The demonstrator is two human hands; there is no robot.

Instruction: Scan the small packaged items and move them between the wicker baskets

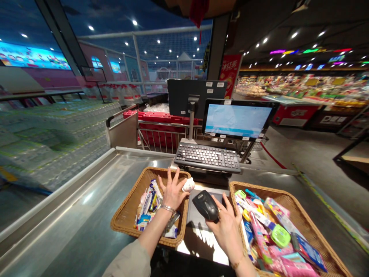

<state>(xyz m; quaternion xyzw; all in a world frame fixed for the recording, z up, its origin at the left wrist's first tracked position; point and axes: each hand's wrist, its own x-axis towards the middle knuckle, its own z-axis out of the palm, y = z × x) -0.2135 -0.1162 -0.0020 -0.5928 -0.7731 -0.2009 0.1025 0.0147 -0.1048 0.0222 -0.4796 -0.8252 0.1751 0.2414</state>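
My left hand (172, 195) reaches over the right side of a wicker basket (123, 209). Its thumb and index finger hold a small white item (188, 185) near the rim; the other fingers are spread. In that basket lie several narrow wrapped packets (148, 202) and blue-and-white packs. My right hand (226, 227) is open, with fingers apart, between a black barcode scanner (205, 206) and a second wicker basket (300, 204). Its thumb and index finger are close to the scanner; whether they touch it I cannot tell. The second basket holds pink packs and a green-lidded container (280, 235).
Behind the baskets stand a black keyboard (207, 156), a lit screen (235, 120) and a dark monitor back (196, 96). A metal cart (160, 136) with red crates is beyond the steel counter (86, 200). Bottled water packs (57, 134) are stacked at the left.
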